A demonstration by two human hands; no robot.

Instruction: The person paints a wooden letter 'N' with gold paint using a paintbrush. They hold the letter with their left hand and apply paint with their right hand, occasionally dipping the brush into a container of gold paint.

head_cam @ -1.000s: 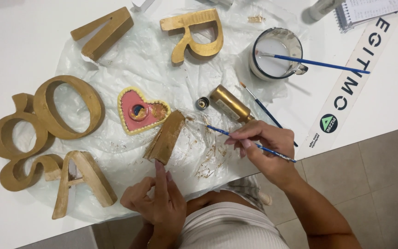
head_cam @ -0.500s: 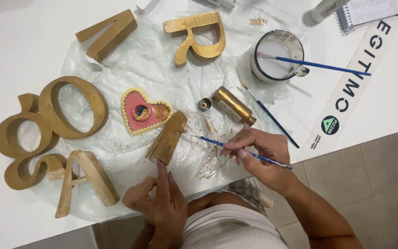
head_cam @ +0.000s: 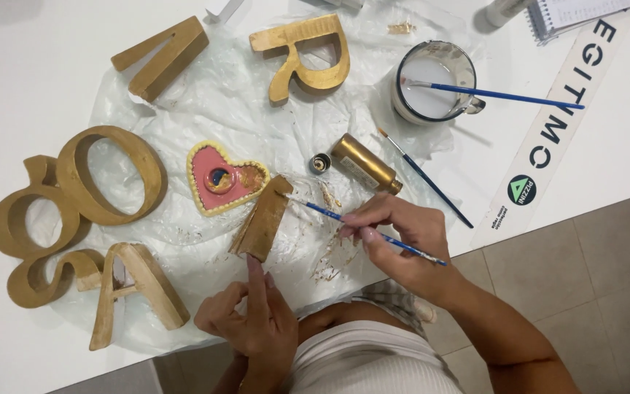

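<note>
The white surface [head_cam: 30, 51] is covered by crinkled clear plastic sheet [head_cam: 257, 102]. Gold letters [head_cam: 74, 190] ring a gold block [head_cam: 262, 219], steadied by the left hand [head_cam: 253, 321], fingers seemingly pressed against it. A thin blue brush [head_cam: 362, 228] is pinched in the right hand [head_cam: 399, 233].

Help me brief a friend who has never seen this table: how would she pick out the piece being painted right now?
Start at the crinkled clear plastic sheet on the white table. Just right of the pink heart-shaped dish stands a straight gold bar, steadied by the left hand, with the right hand's blue brush at its top. Its neighbours lie flat and untouched.
</note>
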